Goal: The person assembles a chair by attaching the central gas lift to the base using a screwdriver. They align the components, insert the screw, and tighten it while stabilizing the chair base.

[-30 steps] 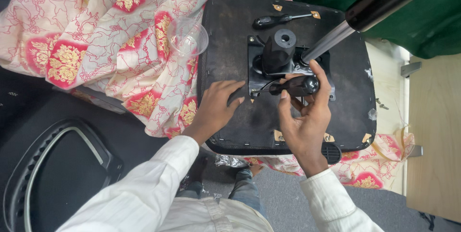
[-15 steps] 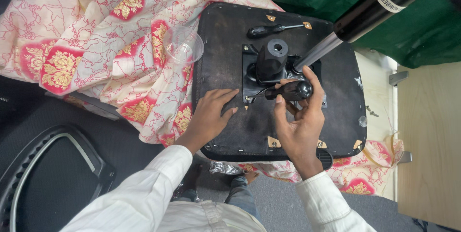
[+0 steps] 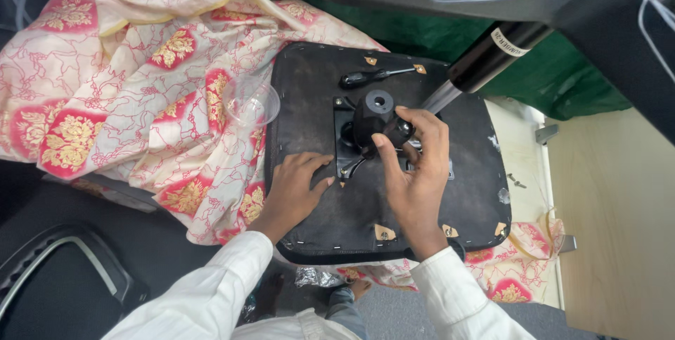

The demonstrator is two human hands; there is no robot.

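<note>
My left hand (image 3: 295,189) lies flat, fingers spread, on the upturned black seat base (image 3: 309,227). Beyond it my right hand (image 3: 415,171) has its grip closed around the black knob (image 3: 385,129) at the seat's middle. Farther off lies a screwdriver (image 3: 373,77).

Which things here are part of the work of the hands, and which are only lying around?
In use:
- upturned black seat base, under the left hand
- black knob, gripped by the right hand
- metal mechanism plate
- black cylinder socket

Lying about:
- black-handled screwdriver on the seat base
- clear plastic cup
- patterned cloth
- gas lift column
</note>
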